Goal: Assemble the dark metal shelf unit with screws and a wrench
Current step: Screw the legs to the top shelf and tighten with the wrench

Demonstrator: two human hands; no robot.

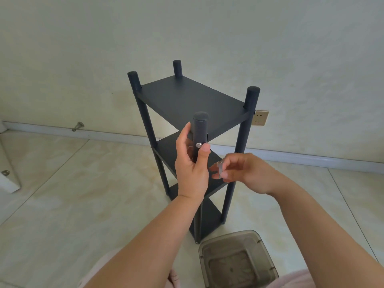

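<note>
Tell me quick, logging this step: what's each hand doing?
Left hand: grips the shelf's near post.
Right hand: pinches a small clear item.

I see the dark matt metal shelf unit (188, 96), a shiny silver screw (198, 145), and a smoky translucent plastic bin (236, 258) on glossy marbled tile (83, 194).

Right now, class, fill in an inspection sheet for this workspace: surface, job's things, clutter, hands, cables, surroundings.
Surface: pale tiled floor.
Job's things: dark shelf upright, four posts up; silver screw in near post.
Clutter: translucent bin near the shelf's foot.
Hands: left hand holds the near post, thumb by the screw; right hand pinches a small item, too blurred to name.
Cables: nothing seen.
Surroundings: wall, baseboard, socket, doorstop, white object at left.
</note>
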